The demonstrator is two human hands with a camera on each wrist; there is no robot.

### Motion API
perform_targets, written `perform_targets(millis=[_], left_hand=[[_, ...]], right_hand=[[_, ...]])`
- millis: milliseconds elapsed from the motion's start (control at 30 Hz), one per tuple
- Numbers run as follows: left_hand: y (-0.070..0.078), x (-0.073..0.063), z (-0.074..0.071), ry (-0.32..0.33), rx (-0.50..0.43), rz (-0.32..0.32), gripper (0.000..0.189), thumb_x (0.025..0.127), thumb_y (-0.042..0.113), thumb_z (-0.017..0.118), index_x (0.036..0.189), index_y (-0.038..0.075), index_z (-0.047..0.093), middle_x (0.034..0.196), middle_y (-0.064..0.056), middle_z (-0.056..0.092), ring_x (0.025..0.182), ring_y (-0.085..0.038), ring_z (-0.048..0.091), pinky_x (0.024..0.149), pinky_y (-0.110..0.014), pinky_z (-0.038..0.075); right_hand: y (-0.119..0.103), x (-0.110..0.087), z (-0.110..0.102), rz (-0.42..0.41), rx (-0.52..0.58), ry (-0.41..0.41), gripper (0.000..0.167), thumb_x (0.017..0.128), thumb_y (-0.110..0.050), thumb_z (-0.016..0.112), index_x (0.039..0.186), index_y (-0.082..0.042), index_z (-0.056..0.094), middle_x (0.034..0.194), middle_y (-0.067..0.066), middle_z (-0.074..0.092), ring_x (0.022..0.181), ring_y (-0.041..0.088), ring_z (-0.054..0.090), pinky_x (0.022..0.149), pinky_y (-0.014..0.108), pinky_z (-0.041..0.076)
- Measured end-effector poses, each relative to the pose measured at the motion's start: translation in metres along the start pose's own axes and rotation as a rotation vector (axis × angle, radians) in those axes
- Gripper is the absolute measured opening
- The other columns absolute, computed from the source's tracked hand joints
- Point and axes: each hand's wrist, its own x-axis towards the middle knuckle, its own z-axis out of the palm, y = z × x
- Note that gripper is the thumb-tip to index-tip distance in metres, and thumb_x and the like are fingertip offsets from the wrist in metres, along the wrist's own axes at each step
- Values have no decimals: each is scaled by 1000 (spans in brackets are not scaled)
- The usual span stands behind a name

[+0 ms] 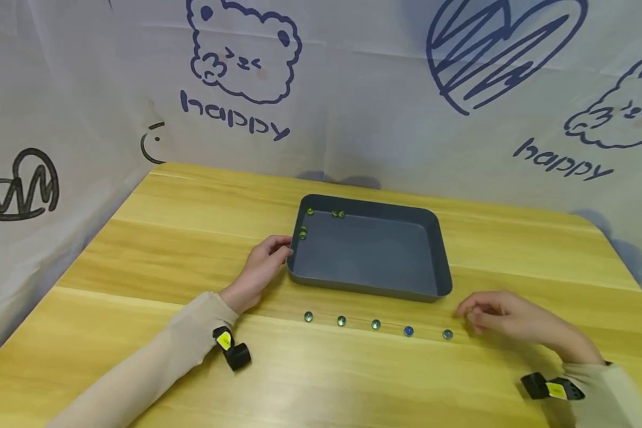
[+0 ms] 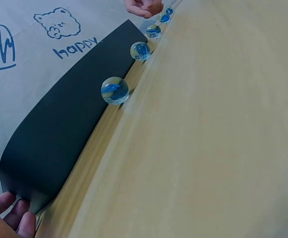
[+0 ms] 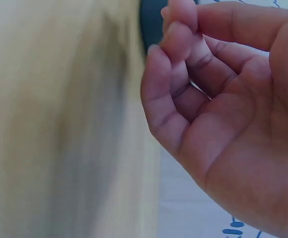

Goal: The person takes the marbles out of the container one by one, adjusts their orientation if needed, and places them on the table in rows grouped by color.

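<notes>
Dark grey at the left hand point(image 1: 262, 267): gripped the tray point(image 1: 369, 252) by its left wall towards the front corner, thumb at the rim, bent fingers against the outside. Held the right hand point(image 1: 513, 318) just beside the right end of a row of marbles point(image 1: 375, 324), fingers loosely curled and thumb close to the forefinger, with nothing visible in its grasp. Counted five glass balls in that row, set apart from one another on the tabletop point(image 1: 310, 380) in front of the tray; noted deep blue in the second from the right, and blue and yellow streaks in the nearest to the left wrist view. Found yellow-green marbles point(image 1: 342, 214) inside the tray: two side by side along the back wall, one in the back left corner, two together by the left wall. Wore beige sleeves point(image 1: 160, 351), with a small black camera point(image 1: 238, 356) at each wrist. Saw pale cloth point(image 1: 364, 119) behind, drawn with bears, hearts and "happy".
</notes>
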Motion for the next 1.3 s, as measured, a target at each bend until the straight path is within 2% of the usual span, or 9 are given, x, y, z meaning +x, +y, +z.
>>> perform_targets(millis=[167,367,500,633,733,800,1067,1200,1300], left_hand=[[1,2,6,-4,9,9,38,96,10,48,132,-3,52,129,-17,52,115,-27,48,100,-39,41],[4,1,8,-18,3,13,39,96,10,48,132,-3,51,131,-17,51,118,-27,47,102,-40,40],[4,1,9,-15,-1,9,39,96,10,48,132,-2,52,131,-16,51,118,-27,47,102,-40,39],[3,1,7,-4,2,-1,39,96,11,48,133,-1,52,132,-16,51,118,-27,48,102,-40,39],[3,0,5,-2,2,-9,39,96,11,48,134,0,51,132,-16,51,119,-28,48,103,-40,39],[3,0,4,-5,0,-10,39,97,11,47,134,-1,50,133,-16,50,119,-28,47,103,-40,38],[3,1,4,-11,-1,-9,39,97,10,47,134,-1,50,133,-16,50,120,-27,47,103,-40,38],[2,1,4,-17,-4,-9,39,97,10,47,134,-2,50,134,-17,50,121,-27,46,104,-40,38],[1,1,5,-15,-7,-3,39,97,10,47,134,-2,50,133,-17,50,121,-27,46,103,-40,38]], right_hand=[[-10,-7,-10,7,-37,0,23,99,7,41,117,9,56,75,6,59,66,21,53,57,31,44],[-50,12,-30,100,-164,-4,25,100,2,42,120,6,57,81,4,62,69,20,56,62,30,47],[-75,37,-41,159,-251,0,25,100,-2,45,120,3,58,84,3,63,64,15,53,63,29,47],[-87,71,-47,146,-319,35,24,100,-7,48,119,1,61,85,3,65,69,17,57,63,31,48],[-93,97,-51,129,-369,69,25,100,-11,50,119,0,62,90,5,67,83,22,63,71,36,51],[-95,112,-53,125,-390,80,26,100,-13,51,119,-1,62,93,5,68,86,22,64,76,39,52],[-97,160,-62,116,-417,99,28,100,-15,51,121,0,62,93,7,69,84,21,64,75,40,52],[-97,181,-59,91,-471,54,30,99,-18,54,120,0,64,100,12,69,86,25,66,79,42,52],[-96,198,-52,64,-541,-2,31,96,-20,59,119,0,65,102,11,69,86,24,65,78,41,52]])
